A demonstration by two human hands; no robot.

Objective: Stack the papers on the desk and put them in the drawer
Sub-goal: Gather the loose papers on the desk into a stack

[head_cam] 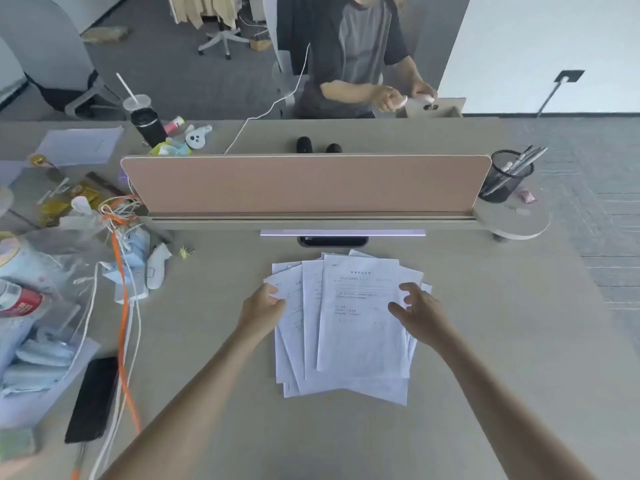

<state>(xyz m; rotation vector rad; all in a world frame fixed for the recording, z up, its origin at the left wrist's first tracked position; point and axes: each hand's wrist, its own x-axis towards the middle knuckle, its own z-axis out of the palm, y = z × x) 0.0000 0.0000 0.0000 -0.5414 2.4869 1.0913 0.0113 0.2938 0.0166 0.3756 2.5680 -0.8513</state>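
Note:
Several white printed papers (349, 327) lie fanned and overlapping on the beige desk (502, 341), in front of me at the centre. My left hand (265, 306) pinches the left edge of the fan, thumb on top of the outer sheet. My right hand (417, 306) rests on the right edge of the top sheet with its fingers spread and curled. No drawer is in view.
A pink divider panel (304, 183) stands behind the papers. Left of them lie cables (123, 317), a black phone (92, 398), plastic bags and a can. A mesh pen cup (505, 180) sits at the right. A person stands beyond the divider.

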